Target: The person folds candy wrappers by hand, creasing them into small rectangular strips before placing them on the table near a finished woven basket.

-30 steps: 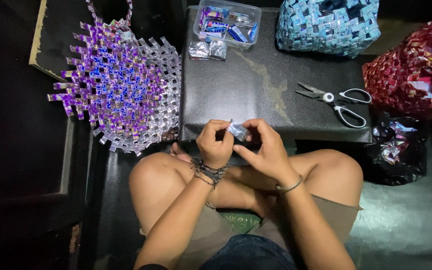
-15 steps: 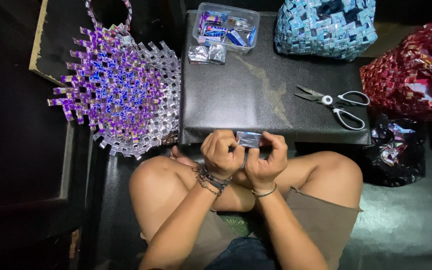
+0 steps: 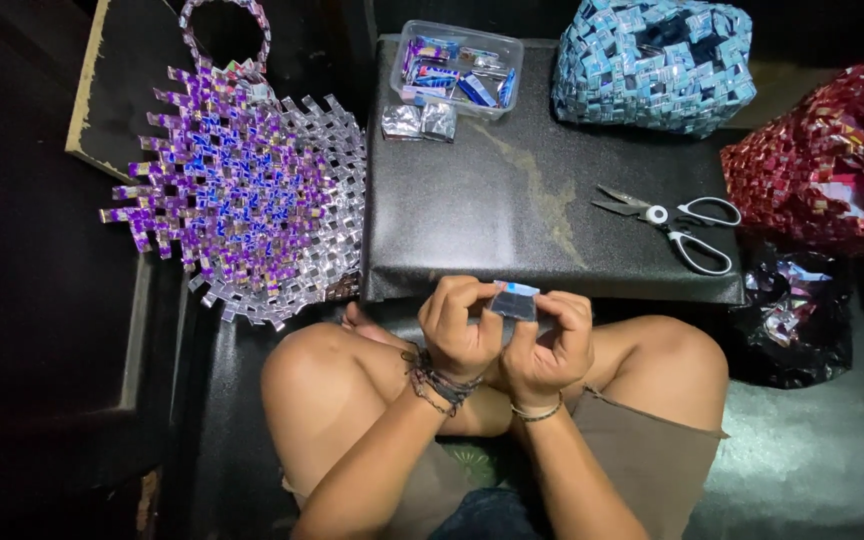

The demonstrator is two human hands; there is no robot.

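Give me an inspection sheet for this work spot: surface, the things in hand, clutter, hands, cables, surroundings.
Surface: black board, scuffed pale streak.
Things in hand: small folded wrapper strip, pinched between both hands.
Clutter: scissors; clear tub of wrappers; two silver folded pieces.
Hands: left hand and right hand both grip the strip above the knees.
Cables: nothing seen.
Surroundings: purple woven mat at left; blue woven bag; red woven piece; black bag of scraps.
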